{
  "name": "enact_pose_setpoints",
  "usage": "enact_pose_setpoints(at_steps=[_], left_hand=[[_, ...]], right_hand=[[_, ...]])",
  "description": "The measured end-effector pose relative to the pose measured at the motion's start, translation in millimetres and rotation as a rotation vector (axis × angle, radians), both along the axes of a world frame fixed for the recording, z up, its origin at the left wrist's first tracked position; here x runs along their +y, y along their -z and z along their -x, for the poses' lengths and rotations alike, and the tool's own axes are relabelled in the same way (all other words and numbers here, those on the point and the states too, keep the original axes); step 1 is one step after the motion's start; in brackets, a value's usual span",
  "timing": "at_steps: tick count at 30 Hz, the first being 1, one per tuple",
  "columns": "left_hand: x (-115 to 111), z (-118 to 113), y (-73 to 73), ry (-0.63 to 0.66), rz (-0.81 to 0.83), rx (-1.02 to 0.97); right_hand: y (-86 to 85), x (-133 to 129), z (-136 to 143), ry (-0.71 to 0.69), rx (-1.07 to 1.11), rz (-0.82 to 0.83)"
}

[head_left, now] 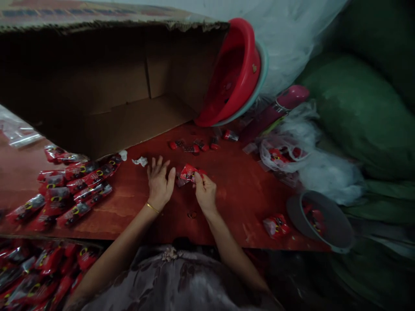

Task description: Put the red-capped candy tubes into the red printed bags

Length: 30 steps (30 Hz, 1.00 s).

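Observation:
Between thumb and fingers, my right hand (205, 190) grips a small red packet (188, 173) with clear plastic at its left end. My left hand (159, 181) is open, palm down, fingers spread just left of the packet and apart from it. A gold bracelet (153, 208) circles the left wrist. Beyond the hands lie several small red and dark pieces (194, 146). Some crumpled white scraps (140, 161) sit beside the left fingertips. On the tabletop nearer my body is a small gold-coloured ring-like item (192, 214).
A large cardboard box (129, 116) lies open towards me, with a red basin (240, 77) at its right. Wrapped red packages (58, 198) pile up at left. At right are a grey bucket (340, 233), a pink bottle (285, 103) and a plastic bag (285, 157) holding red pieces.

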<state>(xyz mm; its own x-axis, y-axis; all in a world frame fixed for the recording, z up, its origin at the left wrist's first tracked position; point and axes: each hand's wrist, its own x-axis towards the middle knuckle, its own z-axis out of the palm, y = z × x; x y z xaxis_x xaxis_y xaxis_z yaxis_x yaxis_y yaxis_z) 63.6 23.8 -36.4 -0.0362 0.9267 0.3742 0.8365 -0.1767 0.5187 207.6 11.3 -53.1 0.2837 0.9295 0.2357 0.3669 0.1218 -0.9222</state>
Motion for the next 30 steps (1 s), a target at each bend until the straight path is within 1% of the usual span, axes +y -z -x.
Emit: enact_pose_setpoints(at_steps=[3,5,7,10,11,13,15,17,21,22,24,27,28,30], left_hand=[[-10.9,4.7,-2.9,0.069,-0.028,0.012],[-11.4,6.4,0.7,0.113,0.023,0.025],[-5.7,7.0,8.4,0.172,0.117,-0.002],[7.5,6.4,19.0,0.247,0.213,-0.16],[11.0,5.9,20.4,0.24,0.203,-0.247],[14.4,5.1,18.6,0.171,0.13,-0.443],[12.9,5.2,12.2,0.093,0.06,-0.609],[8.5,5.8,4.8,0.082,0.072,-0.691],[-0.8,1.7,-4.4,0.188,0.264,-0.776],[-2.3,-0.8,-5.6,0.196,0.305,-0.818],[-4.5,-6.0,-7.4,0.172,0.363,-0.914],[-5.8,-9.3,-10.3,0.063,0.413,-1.066],[-5.8,-8.7,-11.3,0.03,0.436,-1.119],[-5.1,-6.4,-13.1,-0.041,0.474,-1.225]], right_hand=[[1.9,-3.6,8.7,-0.029,0.126,0.009],[3.3,-5.5,15.9,-0.058,0.223,0.016],[5.7,-6.5,22.0,-0.079,0.321,0.04],[11.3,-6.7,24.7,-0.068,0.458,0.105],[13.2,-6.6,23.7,-0.053,0.489,0.122],[15.7,-6.3,19.8,-0.028,0.507,0.135],[16.4,-6.1,15.8,-0.024,0.488,0.135],[15.3,-6.3,14.4,-0.032,0.47,0.133],[10.9,-9.5,22.6,-0.071,0.431,0.125],[9.7,-10.8,25.7,-0.086,0.408,0.119],[7.8,-13.7,29.6,-0.111,0.345,0.105],[4.6,-15.4,23.7,-0.113,0.176,0.093],[3.2,-14.8,18.3,-0.104,0.076,0.082],[-0.2,-12.0,5.0,-0.044,-0.203,0.067]])
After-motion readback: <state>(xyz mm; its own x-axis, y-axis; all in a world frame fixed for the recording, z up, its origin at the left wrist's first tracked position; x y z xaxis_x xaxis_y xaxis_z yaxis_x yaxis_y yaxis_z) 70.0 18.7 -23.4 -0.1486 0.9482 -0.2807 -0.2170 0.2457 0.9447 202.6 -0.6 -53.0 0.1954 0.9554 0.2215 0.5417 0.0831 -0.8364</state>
